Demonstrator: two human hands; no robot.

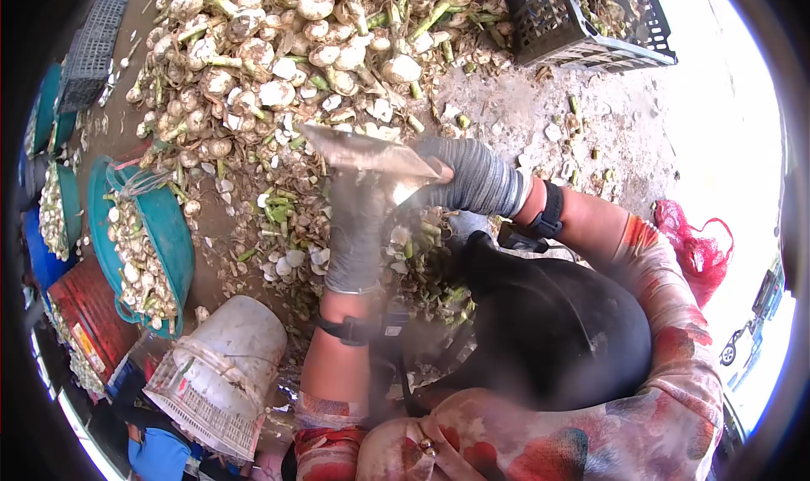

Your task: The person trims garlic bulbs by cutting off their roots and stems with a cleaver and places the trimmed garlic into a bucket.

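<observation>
My right hand (477, 175), in a grey knitted glove, is closed around the handle end of a wide-bladed knife (363, 150). The dirty blade points left, over the gloved fingers of my left hand (356, 228). That left hand is blurred, and the blade hides its fingertips, so its grip does not show. A pale patch between the two hands is too smeared to identify. Beyond the blade rises a heap of garlic bulbs (315, 5) with cut green stems and roots. Loose peelings and stem pieces (278, 209) lie on the ground beneath my hands.
A black plastic crate (548, 25) with trimmings stands at the far right. Left are a teal tub (173, 253) of garlic, a red container (91, 308) and an upturned whitish bucket (236, 337). A red plastic bag (699, 249) sits right; something rounded and black (557, 329) lies below my right arm.
</observation>
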